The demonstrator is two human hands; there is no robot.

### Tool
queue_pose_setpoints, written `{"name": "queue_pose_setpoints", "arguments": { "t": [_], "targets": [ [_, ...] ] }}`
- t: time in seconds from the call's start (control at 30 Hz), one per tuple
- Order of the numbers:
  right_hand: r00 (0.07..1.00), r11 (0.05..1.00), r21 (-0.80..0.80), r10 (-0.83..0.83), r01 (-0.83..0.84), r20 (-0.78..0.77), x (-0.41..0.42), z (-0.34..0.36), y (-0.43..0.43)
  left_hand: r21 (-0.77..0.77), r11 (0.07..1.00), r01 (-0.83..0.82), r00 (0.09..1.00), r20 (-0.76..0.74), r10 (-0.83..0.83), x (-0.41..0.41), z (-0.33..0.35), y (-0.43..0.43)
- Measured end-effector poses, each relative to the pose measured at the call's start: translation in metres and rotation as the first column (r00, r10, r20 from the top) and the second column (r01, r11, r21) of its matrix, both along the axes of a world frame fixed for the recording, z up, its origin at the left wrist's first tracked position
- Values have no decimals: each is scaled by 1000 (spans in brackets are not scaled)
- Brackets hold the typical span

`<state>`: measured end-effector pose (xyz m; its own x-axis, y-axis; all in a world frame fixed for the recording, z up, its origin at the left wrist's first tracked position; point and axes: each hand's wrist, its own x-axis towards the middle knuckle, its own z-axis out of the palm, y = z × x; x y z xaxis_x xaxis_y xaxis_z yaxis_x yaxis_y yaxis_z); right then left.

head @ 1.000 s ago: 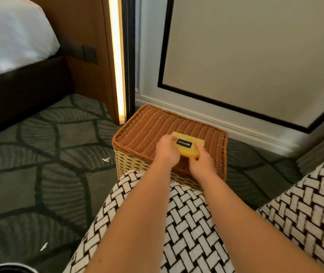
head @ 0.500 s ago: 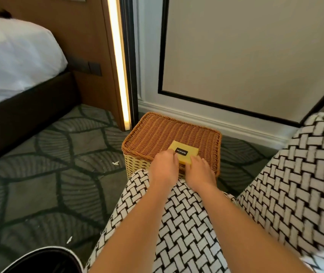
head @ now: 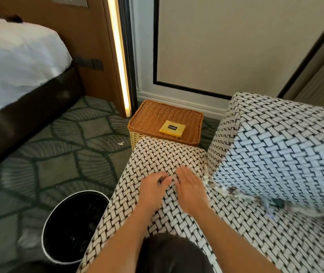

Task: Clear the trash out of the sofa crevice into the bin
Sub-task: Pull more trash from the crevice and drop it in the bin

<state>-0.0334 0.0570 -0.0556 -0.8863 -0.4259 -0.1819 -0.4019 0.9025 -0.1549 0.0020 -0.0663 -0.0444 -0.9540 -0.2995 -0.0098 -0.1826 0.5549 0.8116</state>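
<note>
I see both hands over the sofa seat, side by side and just apart. The right hand lies flat with its fingers straight. The left hand is loosely bent, and I can't tell if it pinches anything. Trash sits in the crevice along the seat's right edge, and the bin stands on the floor to its left.

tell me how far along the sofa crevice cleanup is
Barely started. Done: the yellow packet looks set aside on the wicker basket, and the bin stands beside the sofa. In hand: nothing clearly; the right hand lies flat on the seat, the left hand curls beside it. Left: the trash fills the crevice under the back cushion.
</note>
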Motion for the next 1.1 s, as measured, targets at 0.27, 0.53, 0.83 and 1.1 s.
{"name": "queue_pose_setpoints", "arguments": {
  "t": [0.27, 0.53, 0.83, 1.1],
  "targets": [
    [988, 863, -494, -146, 104, -47, 86, -4, 49, 267, 962, 60, 975, 192, -115, 59, 41, 11],
    [805, 774, -538, -531, 334, -264, 134, -19, 127, 206, 915, 347, 872, 289, -395, 59, 101, 57],
    [716, 750, -427, -640, 505, -278, 118, -14, 146, -68, 910, 409, 820, 465, -334, 37, 68, 79],
    [711, 752, -428, -640, 502, -290, 66, -18, 137, -37, 927, 373, 849, 416, -325, 8, 37, 65]
  ]
}}
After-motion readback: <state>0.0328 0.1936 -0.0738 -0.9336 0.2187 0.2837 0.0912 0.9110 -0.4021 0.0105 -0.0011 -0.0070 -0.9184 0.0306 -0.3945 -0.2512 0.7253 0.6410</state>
